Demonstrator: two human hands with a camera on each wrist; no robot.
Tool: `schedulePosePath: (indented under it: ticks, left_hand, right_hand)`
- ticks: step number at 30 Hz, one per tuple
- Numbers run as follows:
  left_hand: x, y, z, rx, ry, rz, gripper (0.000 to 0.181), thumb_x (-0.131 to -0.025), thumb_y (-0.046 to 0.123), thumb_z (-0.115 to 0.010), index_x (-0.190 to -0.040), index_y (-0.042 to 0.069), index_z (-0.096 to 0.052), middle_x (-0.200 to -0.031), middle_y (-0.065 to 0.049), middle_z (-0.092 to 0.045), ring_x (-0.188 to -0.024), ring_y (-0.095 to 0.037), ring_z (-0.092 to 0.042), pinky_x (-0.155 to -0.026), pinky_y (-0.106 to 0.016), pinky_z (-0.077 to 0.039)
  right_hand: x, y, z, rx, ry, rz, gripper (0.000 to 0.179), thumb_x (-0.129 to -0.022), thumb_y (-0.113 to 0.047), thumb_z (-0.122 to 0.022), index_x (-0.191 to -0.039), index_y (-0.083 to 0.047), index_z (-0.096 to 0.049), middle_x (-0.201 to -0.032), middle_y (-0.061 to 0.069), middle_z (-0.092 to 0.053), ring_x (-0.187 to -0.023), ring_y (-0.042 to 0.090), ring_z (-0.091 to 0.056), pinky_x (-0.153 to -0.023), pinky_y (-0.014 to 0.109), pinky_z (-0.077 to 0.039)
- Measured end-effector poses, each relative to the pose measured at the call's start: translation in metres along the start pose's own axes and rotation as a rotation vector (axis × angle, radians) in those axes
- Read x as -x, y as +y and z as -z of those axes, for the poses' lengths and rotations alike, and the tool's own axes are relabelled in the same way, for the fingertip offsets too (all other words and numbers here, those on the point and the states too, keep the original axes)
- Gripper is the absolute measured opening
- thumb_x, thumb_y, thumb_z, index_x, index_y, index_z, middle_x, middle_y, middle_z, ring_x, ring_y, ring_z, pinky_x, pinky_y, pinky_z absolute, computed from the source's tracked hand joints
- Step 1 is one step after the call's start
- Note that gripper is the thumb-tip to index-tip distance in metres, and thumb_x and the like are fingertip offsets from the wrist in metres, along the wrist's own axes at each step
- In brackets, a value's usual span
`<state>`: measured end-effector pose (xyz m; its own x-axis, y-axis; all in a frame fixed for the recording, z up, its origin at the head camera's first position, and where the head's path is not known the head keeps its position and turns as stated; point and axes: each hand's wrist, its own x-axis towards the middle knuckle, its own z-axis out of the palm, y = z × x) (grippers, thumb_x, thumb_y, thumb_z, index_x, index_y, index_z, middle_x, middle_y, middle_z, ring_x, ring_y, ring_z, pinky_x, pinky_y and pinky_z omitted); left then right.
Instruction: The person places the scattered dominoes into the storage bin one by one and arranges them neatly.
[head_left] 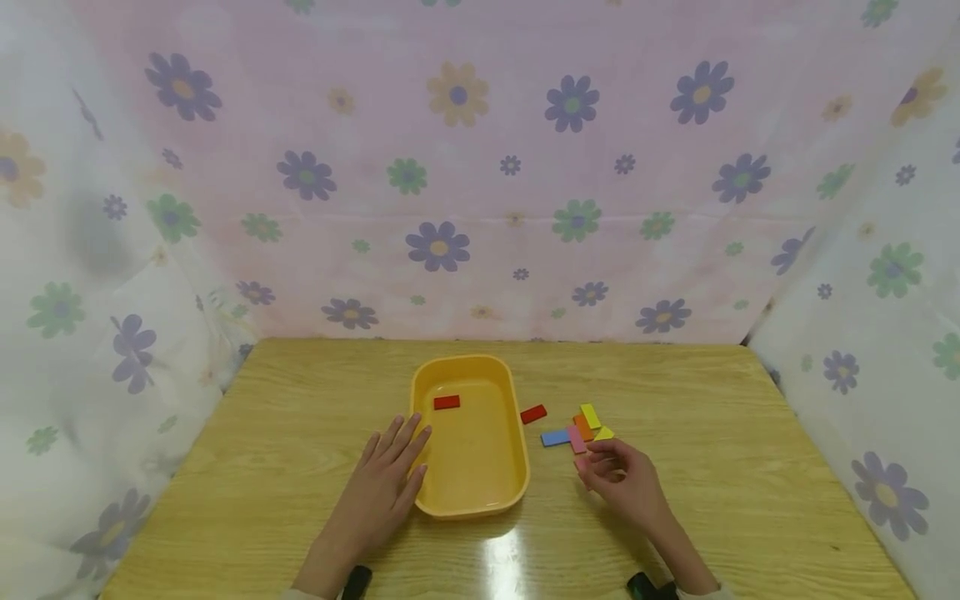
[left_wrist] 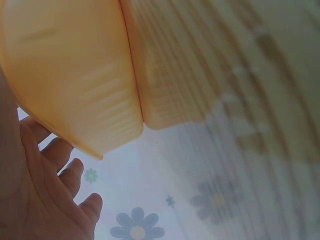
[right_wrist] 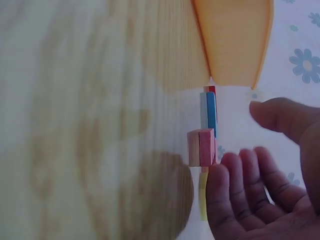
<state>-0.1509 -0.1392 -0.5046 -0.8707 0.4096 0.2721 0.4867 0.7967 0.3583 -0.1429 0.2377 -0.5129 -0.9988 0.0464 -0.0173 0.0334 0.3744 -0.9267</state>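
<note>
A yellow plastic tray [head_left: 471, 507] stands on the table with one red block [head_left: 447, 402] inside. My left hand [head_left: 384, 483] rests on the tray's left rim, its fingers extended. To the right of the tray, my right hand [head_left: 624, 482] hovers over a small group of blocks, thumb and fingers apart with nothing between them in the right wrist view. A pink block [right_wrist: 206, 147] stands close to its fingertips. Around it lie a blue block [head_left: 555, 438], an orange block [head_left: 583, 427] and yellow blocks [head_left: 590, 416], one partly hidden by the fingers.
Another red block [head_left: 533, 413] lies just beside the tray's right wall. The wooden table [head_left: 300, 417] is bordered by a flowered cloth [head_left: 510, 192] at the back and both sides.
</note>
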Motion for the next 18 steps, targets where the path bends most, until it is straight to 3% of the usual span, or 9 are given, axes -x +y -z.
schedulePosePath:
  ticks: [9,18]
  left_hand:
    - [-0.0012,0.0014,0.0001,0.003,-0.009,0.018,0.052,-0.105,0.025,-0.054,-0.154,0.01,-0.046,-0.166,-0.009,-0.031,-0.154,-0.034,-0.026,-0.12,-0.064,-0.022]
    - [-0.0012,0.0015,-0.0016,-0.01,0.0,0.004,0.052,-0.105,0.025,-0.055,-0.154,0.01,-0.046,-0.165,-0.01,-0.032,-0.153,-0.036,-0.027,-0.119,-0.065,-0.024]
  right_hand:
    - [0.0053,-0.005,0.0038,0.131,0.026,-0.115,0.039,-0.08,-0.004,-0.085,-0.115,0.003,-0.068,-0.101,0.012,-0.07,-0.083,0.018,-0.067,-0.071,0.026,-0.058]
    - [0.0022,-0.0075,0.0001,0.218,0.002,-0.11,0.043,-0.077,-0.007,-0.088,-0.114,0.003,-0.069,-0.097,0.008,-0.069,-0.081,0.017,-0.061,-0.069,0.023,-0.053]
